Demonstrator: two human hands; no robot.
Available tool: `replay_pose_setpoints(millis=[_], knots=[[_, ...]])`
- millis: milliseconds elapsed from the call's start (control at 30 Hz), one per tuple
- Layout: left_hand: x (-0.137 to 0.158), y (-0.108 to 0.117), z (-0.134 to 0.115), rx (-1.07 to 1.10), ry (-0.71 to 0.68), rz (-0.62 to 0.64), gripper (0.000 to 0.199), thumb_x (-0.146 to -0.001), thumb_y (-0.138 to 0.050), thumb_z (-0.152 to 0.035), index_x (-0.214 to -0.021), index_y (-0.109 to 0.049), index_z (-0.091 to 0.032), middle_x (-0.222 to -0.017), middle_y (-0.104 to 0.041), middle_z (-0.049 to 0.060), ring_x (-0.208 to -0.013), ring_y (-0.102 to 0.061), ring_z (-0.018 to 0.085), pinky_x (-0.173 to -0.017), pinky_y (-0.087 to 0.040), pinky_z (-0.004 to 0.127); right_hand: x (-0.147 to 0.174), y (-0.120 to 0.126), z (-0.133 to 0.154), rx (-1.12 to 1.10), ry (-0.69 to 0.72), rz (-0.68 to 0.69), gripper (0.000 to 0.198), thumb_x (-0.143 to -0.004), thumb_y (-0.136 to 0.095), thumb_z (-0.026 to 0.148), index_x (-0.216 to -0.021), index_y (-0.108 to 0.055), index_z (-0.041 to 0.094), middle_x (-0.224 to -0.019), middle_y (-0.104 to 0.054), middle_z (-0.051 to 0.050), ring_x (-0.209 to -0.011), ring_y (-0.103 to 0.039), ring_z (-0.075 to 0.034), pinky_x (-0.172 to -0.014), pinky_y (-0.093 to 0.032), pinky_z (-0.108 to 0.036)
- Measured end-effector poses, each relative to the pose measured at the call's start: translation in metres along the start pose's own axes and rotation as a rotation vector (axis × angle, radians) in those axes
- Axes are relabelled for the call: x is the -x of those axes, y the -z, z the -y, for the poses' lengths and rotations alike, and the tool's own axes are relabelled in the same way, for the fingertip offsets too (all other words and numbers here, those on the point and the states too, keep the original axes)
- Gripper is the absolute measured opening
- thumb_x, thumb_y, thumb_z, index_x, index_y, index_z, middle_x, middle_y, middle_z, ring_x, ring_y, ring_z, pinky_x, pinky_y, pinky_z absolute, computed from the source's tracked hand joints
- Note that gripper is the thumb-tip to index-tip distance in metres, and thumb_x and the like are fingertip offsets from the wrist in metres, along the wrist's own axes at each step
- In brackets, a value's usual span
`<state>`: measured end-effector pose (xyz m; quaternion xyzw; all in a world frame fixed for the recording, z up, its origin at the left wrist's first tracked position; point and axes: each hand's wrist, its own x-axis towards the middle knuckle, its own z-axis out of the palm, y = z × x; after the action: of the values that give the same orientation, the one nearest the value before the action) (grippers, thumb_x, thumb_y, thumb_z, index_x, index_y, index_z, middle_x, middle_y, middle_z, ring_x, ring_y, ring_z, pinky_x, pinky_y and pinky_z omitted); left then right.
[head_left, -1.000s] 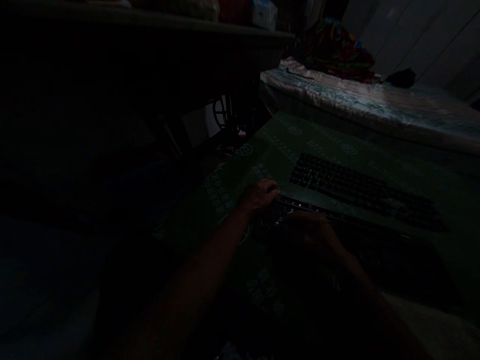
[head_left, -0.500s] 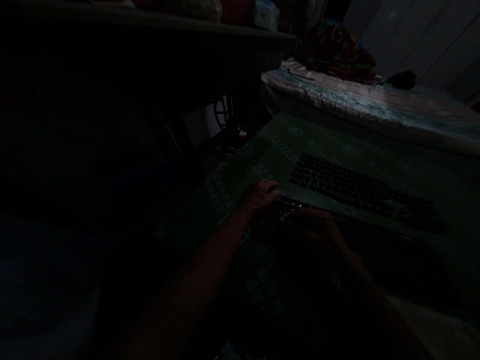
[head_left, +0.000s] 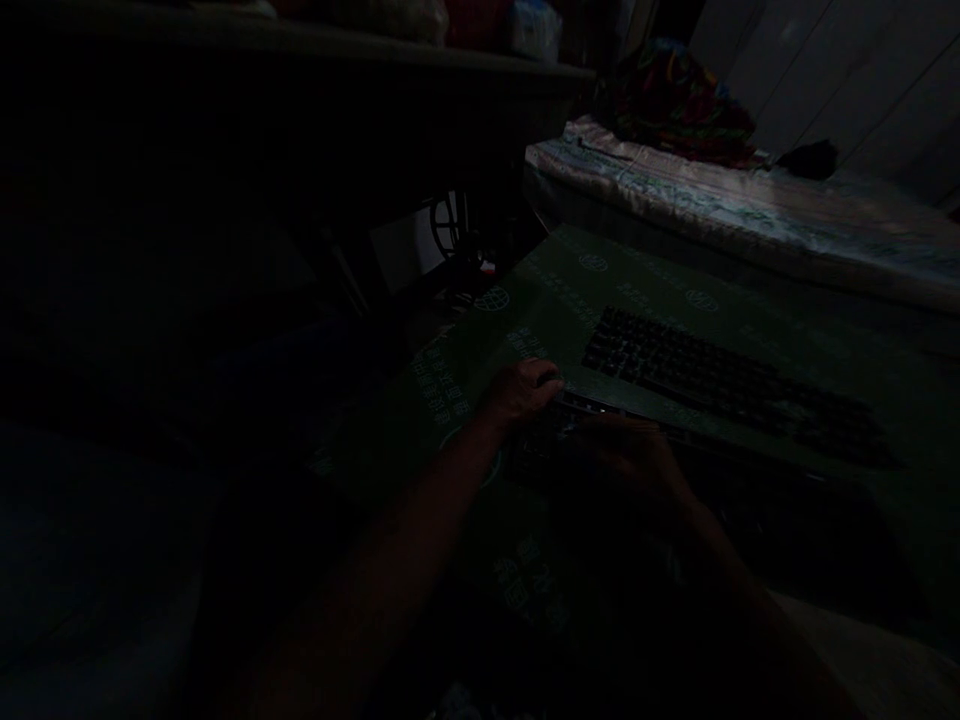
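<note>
Two hands, one dark casing on the green sheet, near side of the keyboard: left hand curled at one end, right hand bunched, can't tell if gripping. I'd brace firmly, go slow.

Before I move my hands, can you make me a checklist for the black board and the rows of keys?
1. Left hand at the left end of the black board: ok.
2. Right hand over the board, close to the left hand: ok.
3. Thing in the right hand's fingers: cannot tell; something thin seems to show there, but it's too dark.
4. Rows of keys lying apart from both hands, beyond the board: ok.
5. Board and keys both on the green printed sheet: ok.
6. Enough light to see small parts: not ok; the board is mostly in deep shadow.
</note>
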<state>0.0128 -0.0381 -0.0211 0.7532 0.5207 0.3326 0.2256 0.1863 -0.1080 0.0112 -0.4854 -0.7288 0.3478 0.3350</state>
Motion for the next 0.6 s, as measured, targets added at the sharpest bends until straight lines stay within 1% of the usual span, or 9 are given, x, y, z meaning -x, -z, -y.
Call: replay_pose_setpoints(millis=[133, 333, 467, 600], knots=[[-0.0001, -0.001, 0.0019, -0.002, -0.021, -0.01, 0.02, -0.08, -0.053, -0.031, -0.089, -0.066, -0.018, -0.092, -0.066, 0.004, -0.085, -0.062, 0.017, -0.078, -0.047, 0.028, -0.0019, -0.0046, 0.0009, -0.015, 0.026, -0.016, 0.014, -0.071, -0.058, 0.022, -0.074, -0.07, 0.018, -0.074, -0.073, -0.006, -0.067, -0.066, -0.02, -0.061, -0.051, -0.029], [-0.0006, -0.0019, 0.0032, 0.002, -0.025, -0.009, 0.019, -0.08, -0.054, -0.031, -0.088, -0.065, -0.018, -0.092, -0.066, 0.003, -0.085, -0.061, 0.017, -0.078, -0.047, 0.028, -0.0026, -0.0023, 0.0011, 0.023, -0.047, 0.003, 0.015, -0.071, -0.056, 0.022, -0.075, -0.07, 0.017, -0.078, -0.073, -0.007, -0.07, -0.067, -0.022, -0.065, -0.051, -0.032], [-0.0004, -0.002, 0.003, -0.008, -0.014, -0.008, 0.02, -0.08, -0.054, -0.031, -0.09, -0.066, -0.018, -0.092, -0.066, 0.004, -0.086, -0.061, 0.018, -0.078, -0.047, 0.029, -0.0034, -0.0048, 0.0011, -0.008, -0.003, -0.005, 0.016, -0.071, -0.057, 0.024, -0.076, -0.07, 0.017, -0.079, -0.073, -0.007, -0.07, -0.067, -0.022, -0.065, -0.052, -0.031], [0.0001, -0.0018, 0.0021, 0.002, -0.012, -0.005, 0.02, -0.08, -0.054, -0.03, -0.091, -0.066, -0.018, -0.094, -0.066, 0.005, -0.086, -0.061, 0.017, -0.079, -0.047, 0.028, -0.0035, -0.0035, -0.0001, 0.032, -0.012, 0.014, 0.015, -0.07, -0.056, 0.021, -0.075, -0.07, 0.017, -0.076, -0.073, -0.007, -0.068, -0.067, -0.022, -0.063, -0.051, -0.031]])
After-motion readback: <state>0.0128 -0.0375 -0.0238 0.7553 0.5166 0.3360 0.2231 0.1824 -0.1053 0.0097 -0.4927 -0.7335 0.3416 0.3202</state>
